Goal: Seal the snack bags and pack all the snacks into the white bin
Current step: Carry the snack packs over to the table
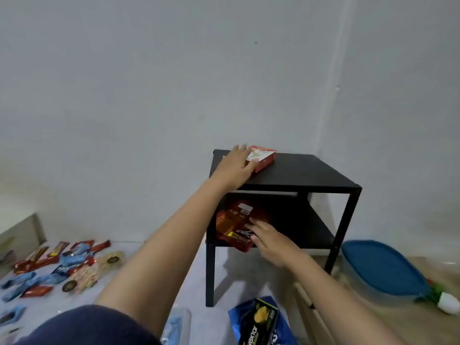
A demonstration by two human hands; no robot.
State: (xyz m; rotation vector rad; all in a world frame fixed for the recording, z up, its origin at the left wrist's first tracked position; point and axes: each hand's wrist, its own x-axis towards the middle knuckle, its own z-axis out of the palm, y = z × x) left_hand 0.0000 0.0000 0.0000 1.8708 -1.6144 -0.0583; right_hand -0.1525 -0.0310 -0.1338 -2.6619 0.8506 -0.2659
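A small red snack box [263, 158] lies at the back left of the top of a black two-tier side table [311, 173]. My left hand [236, 165] rests over the box's left end with straight fingers and the thumb on its top. On the lower shelf a dark red snack bag [234, 225] leans with one corner over the shelf's front edge. My right hand [268, 240] touches the bag's right side with outstretched fingers. A black and yellow snack box [258, 322] lies on a blue bag [235, 319] at the bottom.
Several red and blue wrapped snacks [57, 267] and round packs are spread over the grey surface at the left. A clear container with a blue lid [383, 270] sits on the wooden floor at the right, beside a small white and green object [448, 303]. The wall stands right behind the table.
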